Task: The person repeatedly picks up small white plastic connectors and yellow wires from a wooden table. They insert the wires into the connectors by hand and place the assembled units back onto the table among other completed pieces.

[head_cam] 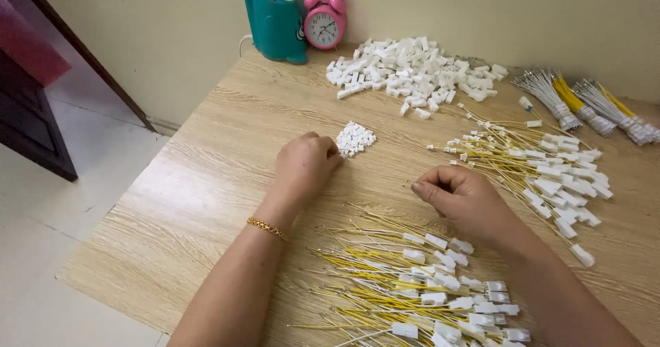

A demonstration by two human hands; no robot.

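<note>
1. The left hand (306,163), at frame centre, is curled narrow, fingertips touching the small heap of white plugs (355,138); whether it grips one cannot be told.
2. The right hand (459,197), right of centre, is loosely fisted; its contents are hidden.
3. Yellow wires with plugs (419,292) lie at the lower centre of the wooden table (199,196).

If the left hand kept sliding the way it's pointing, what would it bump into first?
Most likely the small heap of white plastic connectors. The left hand points up and to the right across the wooden table, and that heap lies just past its knuckles. The big connector pile lies farther on.
</note>
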